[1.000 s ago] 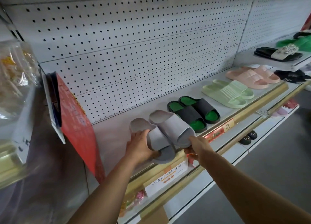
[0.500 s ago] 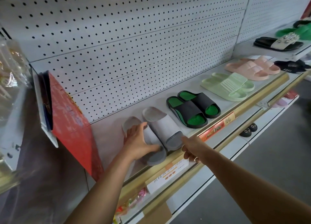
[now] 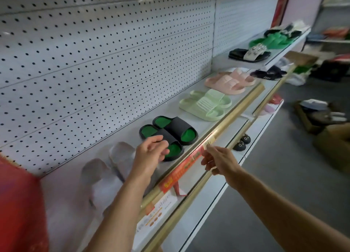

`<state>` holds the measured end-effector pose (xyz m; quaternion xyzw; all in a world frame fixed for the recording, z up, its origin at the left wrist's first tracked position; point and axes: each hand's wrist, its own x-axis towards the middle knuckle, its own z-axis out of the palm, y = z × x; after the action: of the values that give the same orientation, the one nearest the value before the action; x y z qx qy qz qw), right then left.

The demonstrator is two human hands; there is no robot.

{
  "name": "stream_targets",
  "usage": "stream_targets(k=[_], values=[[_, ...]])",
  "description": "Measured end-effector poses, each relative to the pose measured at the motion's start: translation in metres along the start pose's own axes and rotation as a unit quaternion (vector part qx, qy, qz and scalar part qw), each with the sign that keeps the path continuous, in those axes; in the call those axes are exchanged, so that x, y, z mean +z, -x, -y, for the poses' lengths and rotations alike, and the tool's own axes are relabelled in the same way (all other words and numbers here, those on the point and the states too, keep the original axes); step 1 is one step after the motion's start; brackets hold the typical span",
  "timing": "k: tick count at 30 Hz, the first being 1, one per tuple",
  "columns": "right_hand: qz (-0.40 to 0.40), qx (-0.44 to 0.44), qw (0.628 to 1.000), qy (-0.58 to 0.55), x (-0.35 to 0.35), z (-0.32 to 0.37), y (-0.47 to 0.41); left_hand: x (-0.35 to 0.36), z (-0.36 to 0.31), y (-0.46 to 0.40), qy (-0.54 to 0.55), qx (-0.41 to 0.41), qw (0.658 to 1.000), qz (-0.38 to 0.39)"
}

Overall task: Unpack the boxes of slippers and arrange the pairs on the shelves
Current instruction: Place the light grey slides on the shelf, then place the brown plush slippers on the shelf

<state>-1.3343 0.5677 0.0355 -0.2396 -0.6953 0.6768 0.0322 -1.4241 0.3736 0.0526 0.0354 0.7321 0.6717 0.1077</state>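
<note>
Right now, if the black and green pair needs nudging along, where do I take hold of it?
Pinch the black strap of the black and green pair, reaching from the aisle side over the gold rail. Each strap arches above the green footbed, leaving finger room. The left hand hovers nearest.

Grey slippers [image 3: 106, 174], seemingly paired, lie on shelf [image 3: 193, 122].

The white shelf [image 3: 132, 136] carries four pairs in a row: grey slippers [image 3: 106, 177], black-and-green slippers [image 3: 176, 126], pale green slippers [image 3: 206, 104], pink slippers [image 3: 230, 80].
</note>
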Motion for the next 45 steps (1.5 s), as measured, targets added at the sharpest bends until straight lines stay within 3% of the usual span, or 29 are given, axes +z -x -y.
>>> stream_targets(k=[2, 5, 13, 25, 39, 45], values=[[-0.032, -0.002, 0.999, -0.019, -0.038, 0.005, -0.008, 0.037, -0.008, -0.007, 0.079, -0.048, 0.996, 0.012], [-0.079, -0.005, 0.996, -0.042, -0.101, 0.015, -0.020, 0.096, -0.018, -0.018, 0.113, -0.085, 0.989, 0.041], [-0.181, -0.019, 0.981, -0.067, -0.276, 0.028, -0.050, 0.278, -0.042, -0.048, 0.160, -0.094, 0.977, 0.104], [-0.294, 0.008, 0.950, -0.103, -0.492, 0.027, -0.096, 0.513, -0.055, -0.099, 0.117, -0.131, 0.963, 0.207], [-0.407, 0.035, 0.899, -0.157, -0.733, 0.047, -0.267, 0.816, -0.099, -0.263, 0.069, -0.122, 0.941, 0.307], [-0.469, 0.066, 0.860, -0.192, -0.853, 0.023, -0.309, 0.951, -0.096, -0.306, 0.039, -0.150, 0.919, 0.362]])
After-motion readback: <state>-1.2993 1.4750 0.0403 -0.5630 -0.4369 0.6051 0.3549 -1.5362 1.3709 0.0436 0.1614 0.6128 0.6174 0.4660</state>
